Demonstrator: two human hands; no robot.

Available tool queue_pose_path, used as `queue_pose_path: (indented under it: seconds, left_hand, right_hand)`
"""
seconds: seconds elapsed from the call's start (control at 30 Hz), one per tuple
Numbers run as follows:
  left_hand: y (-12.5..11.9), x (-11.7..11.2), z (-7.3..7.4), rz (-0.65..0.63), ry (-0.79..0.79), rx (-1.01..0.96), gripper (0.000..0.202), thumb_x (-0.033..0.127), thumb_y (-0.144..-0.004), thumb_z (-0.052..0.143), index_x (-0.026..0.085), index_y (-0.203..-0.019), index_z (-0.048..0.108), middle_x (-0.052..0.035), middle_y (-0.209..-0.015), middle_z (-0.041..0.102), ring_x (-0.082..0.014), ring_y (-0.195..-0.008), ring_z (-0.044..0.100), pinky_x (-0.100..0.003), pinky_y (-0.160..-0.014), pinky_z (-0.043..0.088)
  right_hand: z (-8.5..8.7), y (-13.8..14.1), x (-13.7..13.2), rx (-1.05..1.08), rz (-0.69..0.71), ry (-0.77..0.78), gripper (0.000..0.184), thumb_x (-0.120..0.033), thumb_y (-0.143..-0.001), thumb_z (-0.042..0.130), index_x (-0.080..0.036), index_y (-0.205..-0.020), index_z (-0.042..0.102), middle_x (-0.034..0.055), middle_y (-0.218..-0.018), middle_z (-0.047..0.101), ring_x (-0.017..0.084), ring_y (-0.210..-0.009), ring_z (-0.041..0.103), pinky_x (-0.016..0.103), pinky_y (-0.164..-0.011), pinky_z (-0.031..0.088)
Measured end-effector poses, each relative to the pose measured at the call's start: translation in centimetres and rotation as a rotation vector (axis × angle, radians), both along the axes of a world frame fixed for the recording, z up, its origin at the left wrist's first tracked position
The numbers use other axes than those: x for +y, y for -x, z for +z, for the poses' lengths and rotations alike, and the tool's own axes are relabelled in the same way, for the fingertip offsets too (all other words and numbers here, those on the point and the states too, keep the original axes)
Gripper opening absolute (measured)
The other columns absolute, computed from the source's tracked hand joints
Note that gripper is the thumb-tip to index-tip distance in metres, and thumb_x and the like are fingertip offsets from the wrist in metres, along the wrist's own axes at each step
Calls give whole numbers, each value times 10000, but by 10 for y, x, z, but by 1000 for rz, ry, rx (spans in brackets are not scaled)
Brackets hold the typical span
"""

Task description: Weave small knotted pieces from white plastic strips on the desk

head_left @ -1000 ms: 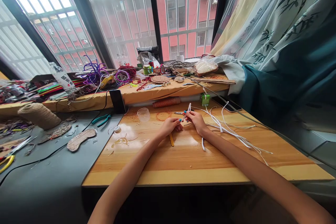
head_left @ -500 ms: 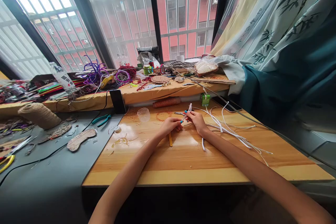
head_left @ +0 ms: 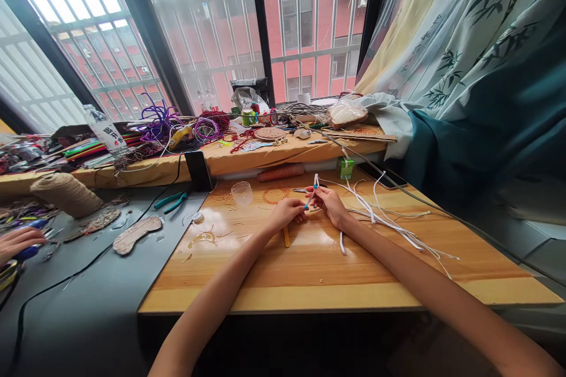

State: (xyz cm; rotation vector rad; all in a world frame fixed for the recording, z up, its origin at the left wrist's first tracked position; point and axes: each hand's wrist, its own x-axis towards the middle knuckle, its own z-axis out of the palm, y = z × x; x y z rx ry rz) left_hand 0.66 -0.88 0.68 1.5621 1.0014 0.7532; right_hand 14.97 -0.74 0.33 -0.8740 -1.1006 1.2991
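The pinch itself is too small to read clearly, and a yellow stick (head_left: 286, 238) lies partly hidden under the left hand (head_left: 287, 212). At the middle of the bench (head_left: 309, 271), it and the right hand (head_left: 332, 203) curl fingertip to fingertip, both gripping a white strip (head_left: 315, 180) whose end sticks up between them.

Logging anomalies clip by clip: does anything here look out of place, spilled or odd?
Nothing looks spilled or broken. Loose white strips sprawl across the right half of the wooden table, and another person's hand shows at the far left edge.
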Motion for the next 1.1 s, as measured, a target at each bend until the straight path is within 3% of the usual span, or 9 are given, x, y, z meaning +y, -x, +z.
queue_pose_path:
  seconds: [0.23,0.43,0.6,0.83,0.97,1.1]
  left_hand:
    - [6,1,3,-118,3,11,140,235,-687,522,110,-696,585,-5,-587,574,-69,-516,514,-182,-521,423]
    - [13,2,15,41,-145,-59,240,315,-696,513,118,-813,585,-30,-727,557,-78,-613,489,-174,-510,400]
    - [16,4,18,136,-193,-189,253,352,-692,507,108,-729,564,-17,-668,536,-69,-561,469,-186,-497,374]
    - [18,7,16,148,-16,-318,267,365,-638,575,103,-621,527,-8,-610,524,-57,-521,467,-187,-503,359]
    - [22,10,18,144,116,-437,223,308,-601,614,104,-625,526,-7,-597,518,-53,-519,467,-179,-495,348]
    - [25,12,18,109,164,-438,204,284,-601,608,99,-646,533,-7,-582,507,-53,-510,469,-177,-483,339]
  right_hand:
    - [1,0,-1,-6,107,-28,262,-403,-629,590,-154,-667,520,-19,-596,528,51,-457,442,193,-454,346]
    - [1,4,-3,-99,291,-13,286,-429,-634,586,-153,-645,512,-47,-524,473,29,-383,335,183,-380,225]
    - [4,7,-9,-201,434,-13,295,-430,-648,579,-137,-651,542,-45,-495,468,25,-370,309,183,-370,175]
    - [4,6,-9,-324,500,-85,304,-436,-708,511,-135,-719,557,-47,-531,466,20,-387,306,180,-380,167]
    - [3,6,-9,-381,547,-108,315,-432,-727,491,-131,-641,525,-47,-525,450,16,-384,288,183,-377,152]
    - [3,7,-9,-418,557,-115,318,-424,-733,488,-127,-625,522,-47,-517,452,10,-371,283,182,-375,151]
